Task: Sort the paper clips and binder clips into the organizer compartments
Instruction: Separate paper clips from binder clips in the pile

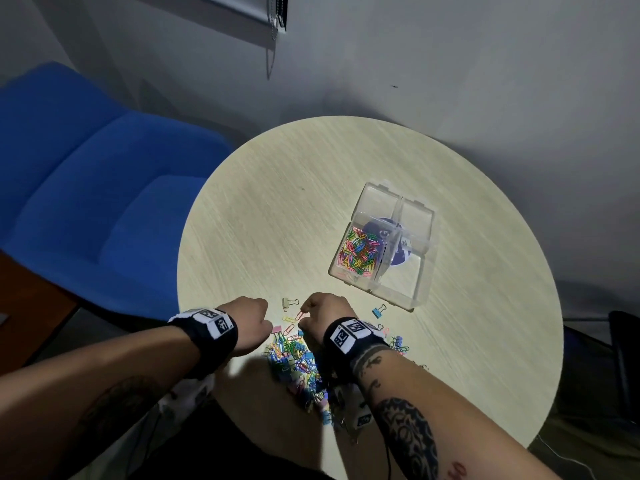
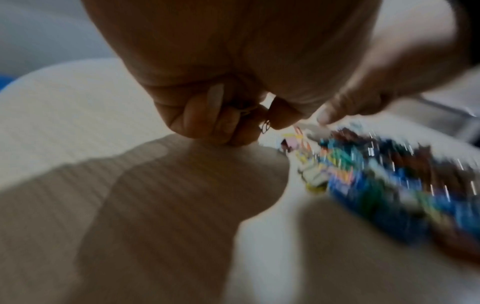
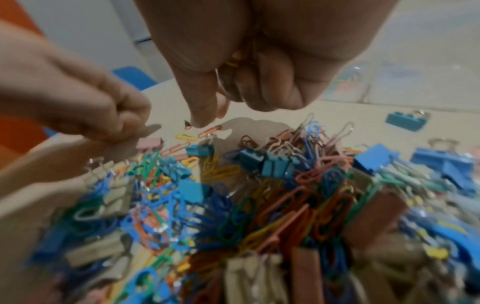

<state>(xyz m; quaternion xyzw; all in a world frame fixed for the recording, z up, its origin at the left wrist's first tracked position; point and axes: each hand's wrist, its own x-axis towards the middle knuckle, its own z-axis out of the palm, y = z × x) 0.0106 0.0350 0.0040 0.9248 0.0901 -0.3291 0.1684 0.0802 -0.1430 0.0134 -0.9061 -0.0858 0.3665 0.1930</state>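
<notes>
A mixed pile of coloured paper clips and binder clips lies at the table's near edge; the right wrist view shows it close up. The clear four-part organizer stands to the far right, with paper clips in its near-left compartment. My left hand hovers at the pile's left as a fist, and a small wire clip shows between its curled fingers. My right hand holds paper clips in its curled palm. Its thumb and forefinger reach down at an orange paper clip.
Loose binder clips lie apart from the pile: a beige one, a blue one near the organizer, a pink one. A blue chair stands left of the round table; a dark chair stands at its right.
</notes>
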